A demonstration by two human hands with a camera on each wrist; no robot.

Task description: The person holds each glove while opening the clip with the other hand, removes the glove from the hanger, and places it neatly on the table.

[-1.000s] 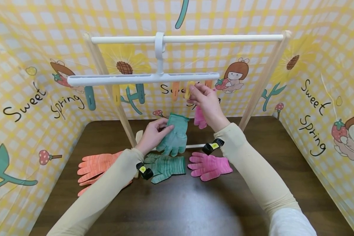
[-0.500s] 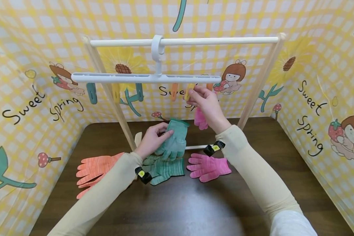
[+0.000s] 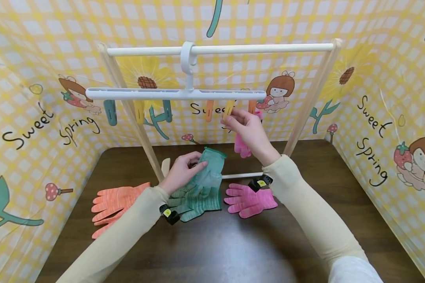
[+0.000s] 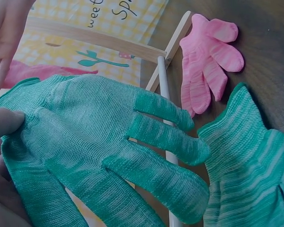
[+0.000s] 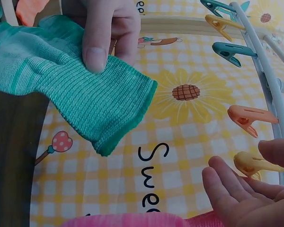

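In the head view my left hand pinches a green knitted glove near its cuff, thumb on top. The glove's fingers point down and away in the left wrist view. My right hand is just below a yellow clothespin hanging from a white hanger. In the right wrist view its thumb and fingers are spread apart beside that yellow clothespin. Behind the right hand a pink glove hangs beneath an orange clothespin, partly hidden.
The hanger hooks over a rack's white top rod. More clothespins hang along it, including an orange one and a teal one. On the dark table lie orange gloves, another green glove and a pink glove.
My left hand has lowered the green glove, now overlapping the one on the table. My right hand's fingers have slid down off the yellow clothespin and parted, showing more of it.
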